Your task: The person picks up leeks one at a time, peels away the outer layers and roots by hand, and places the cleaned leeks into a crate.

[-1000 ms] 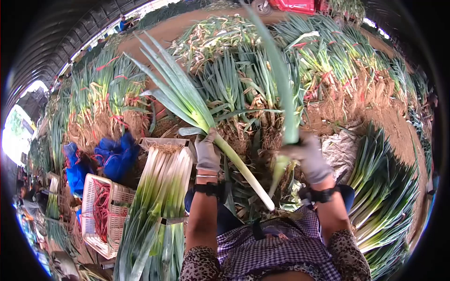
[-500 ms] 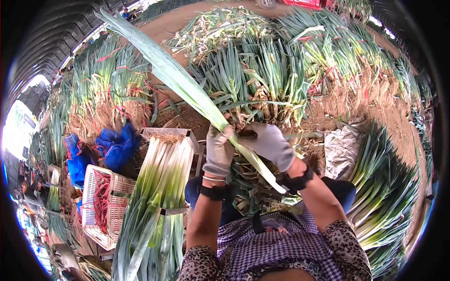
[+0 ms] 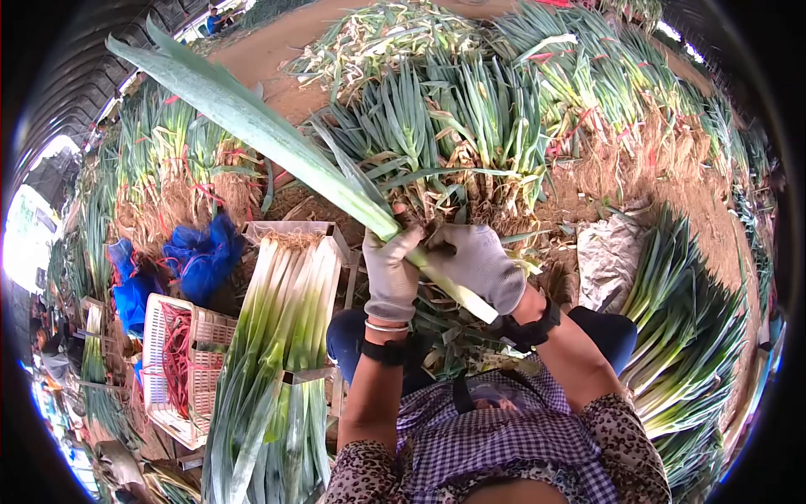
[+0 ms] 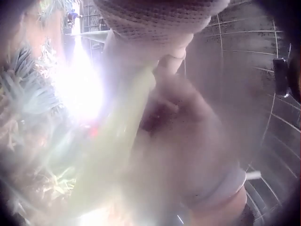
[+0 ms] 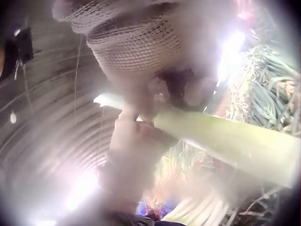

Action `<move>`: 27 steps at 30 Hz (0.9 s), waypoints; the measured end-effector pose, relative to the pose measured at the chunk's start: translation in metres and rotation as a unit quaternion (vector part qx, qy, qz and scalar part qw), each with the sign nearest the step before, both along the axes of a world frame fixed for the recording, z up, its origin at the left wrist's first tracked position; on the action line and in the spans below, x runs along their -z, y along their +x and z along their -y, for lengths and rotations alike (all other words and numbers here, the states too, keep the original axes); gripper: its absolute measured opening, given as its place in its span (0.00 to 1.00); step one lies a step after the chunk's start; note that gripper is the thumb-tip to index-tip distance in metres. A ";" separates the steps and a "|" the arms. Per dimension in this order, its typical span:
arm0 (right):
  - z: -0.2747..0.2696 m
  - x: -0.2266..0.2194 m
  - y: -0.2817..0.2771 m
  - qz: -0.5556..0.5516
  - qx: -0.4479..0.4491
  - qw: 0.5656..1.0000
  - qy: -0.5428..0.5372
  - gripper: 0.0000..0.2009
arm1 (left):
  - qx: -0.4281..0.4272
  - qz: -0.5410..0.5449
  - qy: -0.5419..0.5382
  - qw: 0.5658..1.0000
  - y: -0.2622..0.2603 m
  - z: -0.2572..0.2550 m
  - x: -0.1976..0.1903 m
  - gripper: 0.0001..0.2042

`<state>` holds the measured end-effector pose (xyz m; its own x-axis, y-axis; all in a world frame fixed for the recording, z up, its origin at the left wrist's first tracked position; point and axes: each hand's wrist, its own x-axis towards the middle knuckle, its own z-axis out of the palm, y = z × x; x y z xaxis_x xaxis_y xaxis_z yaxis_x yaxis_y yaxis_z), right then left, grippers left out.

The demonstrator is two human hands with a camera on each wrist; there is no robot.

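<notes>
A long green onion lies slantwise across the head view, its leaves up to the left and its white end low between the wrists. My gloved left hand grips the stalk partway down. Beside it my gloved right hand pinches at the same stalk, its fingertips close to the left hand's. In the left wrist view the pale stalk is blurred by glare. The right wrist view has the stalk running under the right hand's curled fingers.
Left of me a bundle of green onions lies in a metal frame. Past it stand a white basket with red ties and some blue cloth. Unpeeled green onions stand ahead. A loose pile lies at right.
My right hand has come in from the right to the stalk beside the left hand. A separate leaf it held is out of it. The fanned leaves now lie together, further left.
</notes>
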<state>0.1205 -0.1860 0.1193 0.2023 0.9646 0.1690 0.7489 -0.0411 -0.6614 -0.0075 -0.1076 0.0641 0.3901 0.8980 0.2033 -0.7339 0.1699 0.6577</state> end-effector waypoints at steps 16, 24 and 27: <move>0.009 0.059 0.040 -0.001 0.005 0.999 0.054 0.07 | 0.132 0.174 -0.015 0.976 -0.029 -0.005 -0.012 0.24; 0.129 0.124 0.283 0.051 0.473 0.872 -0.119 0.12 | 0.077 0.198 0.007 0.977 -0.094 -0.025 -0.017 0.21; 0.119 0.127 0.278 0.080 0.319 0.943 0.049 0.14 | 0.073 0.217 0.012 0.973 -0.078 -0.018 -0.020 0.22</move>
